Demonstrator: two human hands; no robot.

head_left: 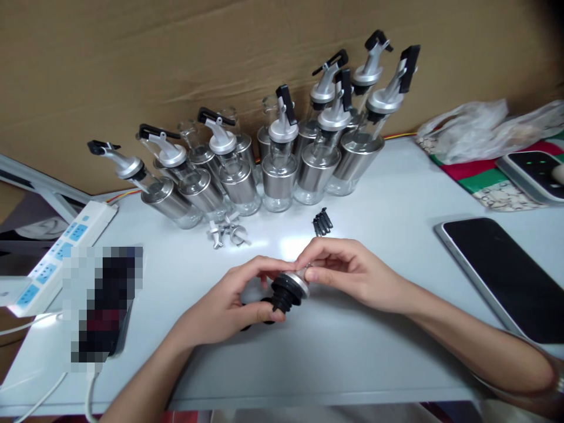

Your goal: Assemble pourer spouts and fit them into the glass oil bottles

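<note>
Between my two hands is a bottle pourer (pixel 291 288), tilted, with a black ribbed stopper and a silver collar. My left hand (pixel 240 299) grips it by the stopper, thumb below and fingers above. The thumb and forefinger of my right hand (pixel 346 270) pinch its silver spout end, which they mostly hide. Some black round pieces (pixel 259 311) lie beside my left thumb, partly covered. Beyond my hands are a few silver spout parts (pixel 229 232) and several small black levers (pixel 323 222) on the table.
Several glass and steel bottles (pixel 279 182), many topped with pourers, line the back of the white table (pixel 352 364) by a cardboard wall. A power strip (pixel 61 255) and a blurred phone (pixel 108 305) are left; a dark-screened tablet (pixel 506 276) and a plastic bag (pixel 471 129) are right.
</note>
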